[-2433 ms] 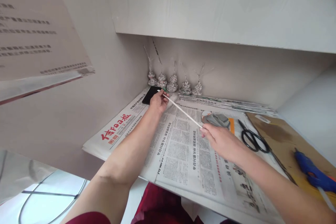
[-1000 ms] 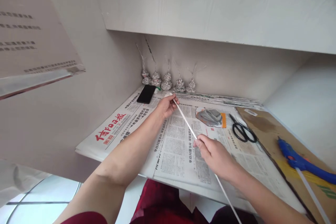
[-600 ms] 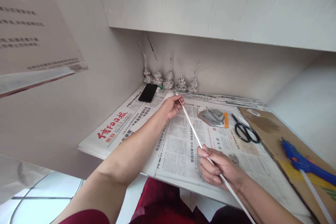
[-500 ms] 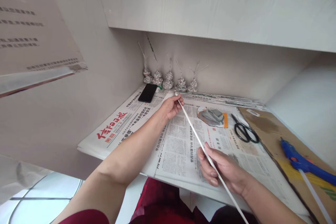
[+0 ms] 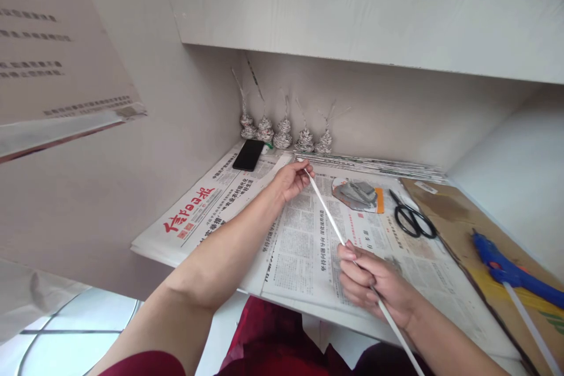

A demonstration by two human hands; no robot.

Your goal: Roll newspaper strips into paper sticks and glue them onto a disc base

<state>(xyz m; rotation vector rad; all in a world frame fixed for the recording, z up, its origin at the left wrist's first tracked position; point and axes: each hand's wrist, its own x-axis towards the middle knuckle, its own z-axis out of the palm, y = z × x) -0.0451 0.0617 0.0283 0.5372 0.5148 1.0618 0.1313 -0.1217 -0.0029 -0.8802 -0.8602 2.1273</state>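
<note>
A long thin white rod, seemingly a rolled paper stick (image 5: 328,211), slants from the table's middle down past the lower right edge. My left hand (image 5: 294,181) pinches its far end between thumb and fingers. Closer to me, my right hand (image 5: 374,279) has its fingers wrapped round the same stick, which comes out below the palm. Beneath both hands lie newspaper sheets (image 5: 299,252). Right of my left hand is a grey lump of clay-like material (image 5: 356,194) on a small card, and beyond it black-handled scissors (image 5: 412,220).
Several woven gourd-shaped pieces (image 5: 282,134) stand along the back wall, near a black phone (image 5: 248,155). Thin paper sticks (image 5: 374,165) lie in a bundle at the back. A blue glue gun (image 5: 506,270) rests on cardboard (image 5: 458,229) at right. A white panel (image 5: 352,12) overhangs the table.
My right hand's fingers have closed from a loose hold into a wrap round the stick. My left hand has shifted slightly right, still pinching the far end.
</note>
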